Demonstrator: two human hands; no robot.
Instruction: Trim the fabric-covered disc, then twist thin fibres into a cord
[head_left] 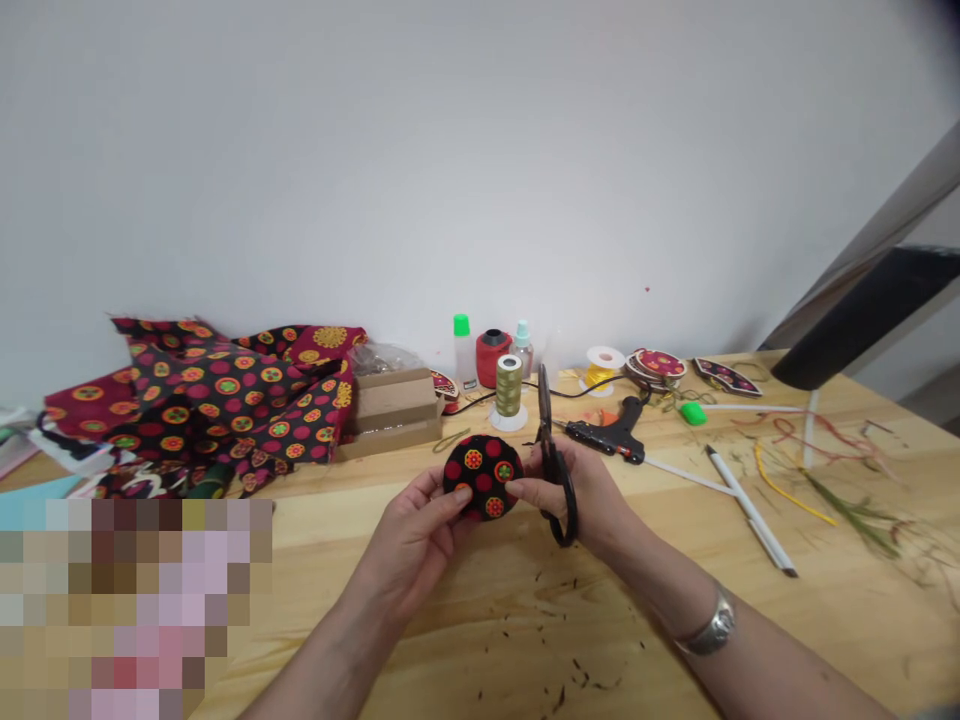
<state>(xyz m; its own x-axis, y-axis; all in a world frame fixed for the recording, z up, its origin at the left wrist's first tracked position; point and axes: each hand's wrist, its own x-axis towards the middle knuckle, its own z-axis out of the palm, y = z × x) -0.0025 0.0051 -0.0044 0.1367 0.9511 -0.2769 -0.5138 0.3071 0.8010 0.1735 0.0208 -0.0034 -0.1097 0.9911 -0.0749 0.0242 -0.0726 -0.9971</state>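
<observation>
A round black fabric disc (484, 478) with red dots and flower prints is held above the table between both hands. My left hand (420, 530) pinches its left edge, thumb on the front face. My right hand (589, 495) touches the disc's right edge with thumb and fingers, and also carries black-handled scissors (559, 480), blades pointing up and away from the disc. Small dark fabric scraps (577, 670) are strewn on the wooden table (420, 660) below.
A heap of patterned fabric (232, 390) lies at the left beside a cardboard box (397, 410). Behind the hands are an olive thread spool (510, 388), a red thread cone (491, 362) and a glue gun (611, 432). A white marker (750, 515) and loose cords (795, 490) lie right.
</observation>
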